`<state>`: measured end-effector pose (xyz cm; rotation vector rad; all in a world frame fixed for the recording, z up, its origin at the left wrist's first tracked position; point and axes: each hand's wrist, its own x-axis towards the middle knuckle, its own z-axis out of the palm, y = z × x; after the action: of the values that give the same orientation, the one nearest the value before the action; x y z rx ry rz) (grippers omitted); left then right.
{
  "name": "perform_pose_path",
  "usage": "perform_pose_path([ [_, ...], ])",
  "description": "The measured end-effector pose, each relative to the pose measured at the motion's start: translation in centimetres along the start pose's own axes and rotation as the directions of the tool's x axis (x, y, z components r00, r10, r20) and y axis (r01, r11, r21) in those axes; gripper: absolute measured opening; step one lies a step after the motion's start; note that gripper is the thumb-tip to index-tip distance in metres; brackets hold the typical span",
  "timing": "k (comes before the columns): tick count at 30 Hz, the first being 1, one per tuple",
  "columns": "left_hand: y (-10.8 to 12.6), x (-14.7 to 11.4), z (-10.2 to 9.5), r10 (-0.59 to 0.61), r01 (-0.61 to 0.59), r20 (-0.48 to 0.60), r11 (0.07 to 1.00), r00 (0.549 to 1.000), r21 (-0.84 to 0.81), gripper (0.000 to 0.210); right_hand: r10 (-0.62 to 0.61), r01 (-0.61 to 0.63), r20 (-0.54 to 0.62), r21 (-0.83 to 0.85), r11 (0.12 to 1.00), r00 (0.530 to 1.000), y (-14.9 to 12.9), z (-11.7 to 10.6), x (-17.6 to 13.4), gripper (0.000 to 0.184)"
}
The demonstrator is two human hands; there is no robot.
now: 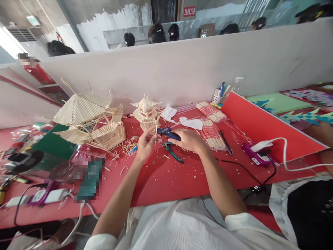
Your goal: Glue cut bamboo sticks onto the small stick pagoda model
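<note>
My left hand point(146, 143) pinches a thin wooden stick point(156, 130), held roughly upright above the red table. In my right hand point(189, 140) is a dark blue tool point(168, 133) that looks like pliers; its front end is close to the stick, though contact cannot be made out. Just below lie teal-handled pliers point(172, 152), apart from both hands. Behind my left hand stands a small pagoda-like model of sticks point(146, 113). To the left is a larger stick pavilion point(90, 119) with a sloping roof. Short stick offcuts are scattered around.
Packs of wooden chopsticks point(213, 134) and white tissue point(191, 123) lie beyond my right hand. A red board point(260, 125) leans at the right, near a purple power strip point(256, 155). A phone point(91, 180) and cables are at the left. A partition point(166, 69) closes the back.
</note>
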<state>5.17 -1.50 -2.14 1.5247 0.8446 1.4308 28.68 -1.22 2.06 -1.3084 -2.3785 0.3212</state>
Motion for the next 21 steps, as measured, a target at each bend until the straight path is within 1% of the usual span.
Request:
perform_pose_path([
  [7, 0.17, -0.03, 0.31, -0.052, 0.048, 0.063, 0.997, 0.997, 0.059, 0.051, 0.004, -0.003, 0.073, -0.016, 1.000, 0.997, -0.76, 0.02, 0.15, 0.043],
  [10, 0.22, 0.01, 0.30, -0.073, 0.067, 0.075, 0.995, 0.995, 0.080, 0.053, 0.025, -0.022, 0.083, -0.033, 0.999, 0.996, -0.75, 0.06, 0.19, 0.045],
  [16, 0.22, -0.06, 0.09, -0.141, 0.133, 0.089, 0.987, 0.986, 0.090, 0.058, 0.028, -0.024, 0.103, -0.043, 0.999, 0.994, -0.47, 0.06, 0.16, 0.047],
  [21, 0.10, 0.00, -0.14, -0.139, 0.128, 0.096, 0.985, 0.986, 0.118, 0.055, 0.030, -0.027, 0.107, -0.033, 0.999, 0.994, -0.50, 0.06, 0.10, 0.048],
])
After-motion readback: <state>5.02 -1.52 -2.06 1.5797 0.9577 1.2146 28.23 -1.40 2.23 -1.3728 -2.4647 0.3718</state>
